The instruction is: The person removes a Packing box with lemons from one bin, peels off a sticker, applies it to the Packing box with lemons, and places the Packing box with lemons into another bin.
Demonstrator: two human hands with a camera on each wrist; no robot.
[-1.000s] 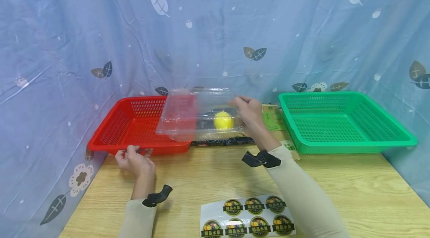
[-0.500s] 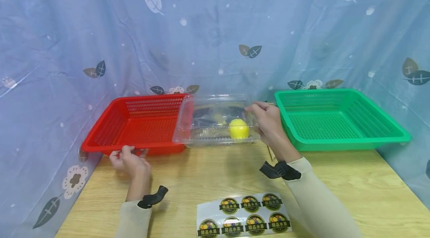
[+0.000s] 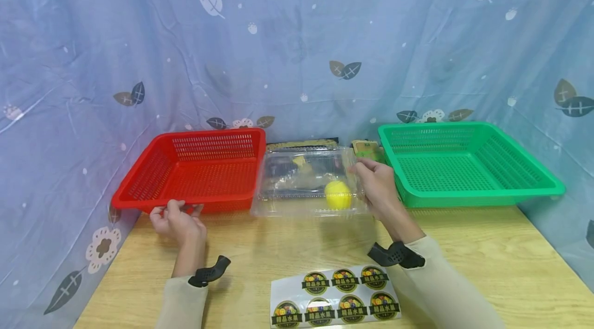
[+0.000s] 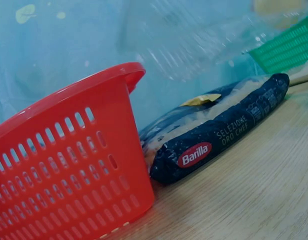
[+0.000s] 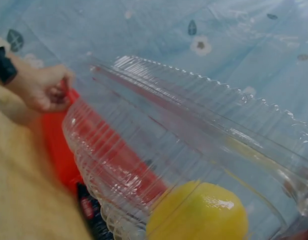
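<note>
Heads up, your right hand [image 3: 378,187] fingers only pinch one end of the clear plastic clamshell box [image 3: 308,184] held above the bench [image 3: 487,262] between the baskets, so the round yellow lemon [image 3: 337,195] may roll and tip it, while your left hand [image 3: 178,220] grips the red slotted plastic basket [image 3: 195,174] rim.

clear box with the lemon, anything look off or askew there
Slightly. The clear plastic box, held at its right end by the right hand, looks tilted, and the lemon sits alone against its right front corner. Nothing looks spilled or broken. The left hand grips the red basket's front rim.
</note>
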